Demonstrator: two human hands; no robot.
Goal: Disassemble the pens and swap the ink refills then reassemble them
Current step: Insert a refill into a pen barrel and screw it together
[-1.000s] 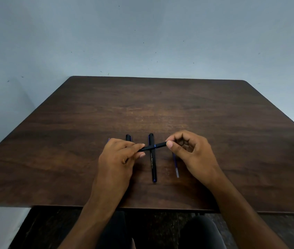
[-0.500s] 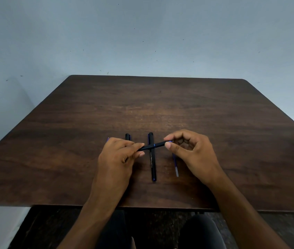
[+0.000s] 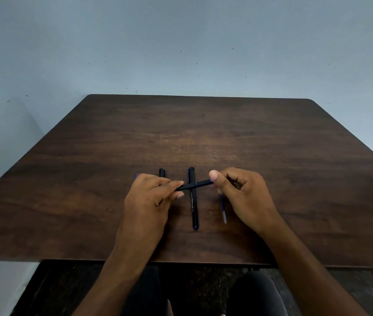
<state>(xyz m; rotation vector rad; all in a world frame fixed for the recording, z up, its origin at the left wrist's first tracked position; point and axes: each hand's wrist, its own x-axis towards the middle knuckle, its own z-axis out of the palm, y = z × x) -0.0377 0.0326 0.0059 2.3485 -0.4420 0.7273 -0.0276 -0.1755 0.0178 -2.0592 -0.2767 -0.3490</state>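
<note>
Little has moved since a second ago: left hand [image 3: 151, 197] and right hand [image 3: 242, 192] still pinch the ends of one black pen [image 3: 194, 185], held above the table [image 3: 272, 156]. Beneath it lie a second pen [image 3: 194, 208], a refill [image 3: 223, 212] and a black piece [image 3: 162, 172].

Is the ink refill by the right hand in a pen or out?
Out: the ink refill lies bare on the table, beside the right hand.
</note>
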